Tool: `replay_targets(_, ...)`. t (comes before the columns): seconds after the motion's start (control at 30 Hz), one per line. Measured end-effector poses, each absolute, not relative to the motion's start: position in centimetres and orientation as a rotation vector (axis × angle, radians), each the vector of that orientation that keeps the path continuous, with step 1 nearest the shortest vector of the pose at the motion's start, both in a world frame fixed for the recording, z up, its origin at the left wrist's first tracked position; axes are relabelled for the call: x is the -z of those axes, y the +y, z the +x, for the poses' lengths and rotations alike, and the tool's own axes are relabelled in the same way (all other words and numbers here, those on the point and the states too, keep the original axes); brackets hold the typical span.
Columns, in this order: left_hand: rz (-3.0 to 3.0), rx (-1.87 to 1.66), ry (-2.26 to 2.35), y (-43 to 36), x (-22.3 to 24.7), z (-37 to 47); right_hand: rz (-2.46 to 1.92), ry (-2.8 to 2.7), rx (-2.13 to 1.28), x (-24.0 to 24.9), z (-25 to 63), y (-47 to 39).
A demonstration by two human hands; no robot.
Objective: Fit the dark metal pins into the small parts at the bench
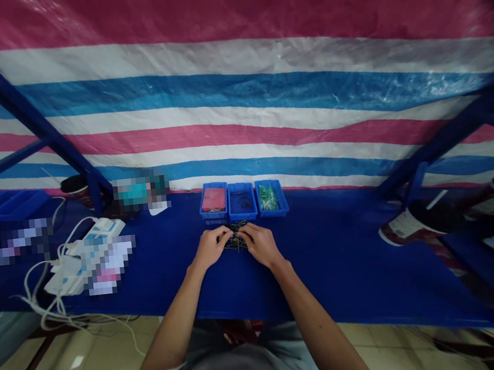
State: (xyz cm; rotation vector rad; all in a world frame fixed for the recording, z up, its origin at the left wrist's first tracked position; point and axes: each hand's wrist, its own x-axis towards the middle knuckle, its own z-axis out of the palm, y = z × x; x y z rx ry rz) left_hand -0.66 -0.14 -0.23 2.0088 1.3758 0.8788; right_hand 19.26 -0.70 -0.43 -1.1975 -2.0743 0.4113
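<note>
My left hand (212,247) and my right hand (260,244) meet at a small pile of thin dark and brass-coloured pieces (237,244) on the blue table. Both hands have their fingers pinched together over the pile, the fingertips close to each other. What they hold, if anything, is too small to make out. Just behind the pile stand three small blue bins side by side. Flat pinkish-red pieces lie in the left bin (215,216), a few thin dark pieces in the middle bin (243,213), and green and clear packets in the right bin (274,210).
On the left lie a white power strip (98,239) and tangled white cables (43,306). A blue tray (19,204) is farther left. A large cup (410,224) lies or leans at the right. Blue frame bars (41,121) and a striped tarp (230,104) rise behind.
</note>
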Motion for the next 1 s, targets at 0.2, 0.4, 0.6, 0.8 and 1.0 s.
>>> replay_targets(0.2, 2.008, -0.884, 1.376, -0.18, 0.17, -0.65, -1.210, -2.084, -0.413, 0.42, 19.26, -0.70)
replay_targets(0.4, 2.010, -0.899, 1.379, -0.16, 0.31, -0.67, -1.223, -2.094, -0.411, 0.50, 19.29, -0.58)
replay_targets(0.6, 2.005, -0.905, 1.375, -0.10, 0.39, -0.68, -1.169, -2.022, -0.455, 0.19, 19.23, -0.80)
replay_targets(0.8, 2.006, -0.899, 1.379, -0.03, 0.53, -0.77, -1.150, -2.015, -0.448, 0.01, 19.23, -0.80)
replay_targets(1.0, 2.004, -0.888, 1.387, -0.08, 0.46, -0.71, -1.152, -2.022, -0.449, -0.03, 19.31, -0.73)
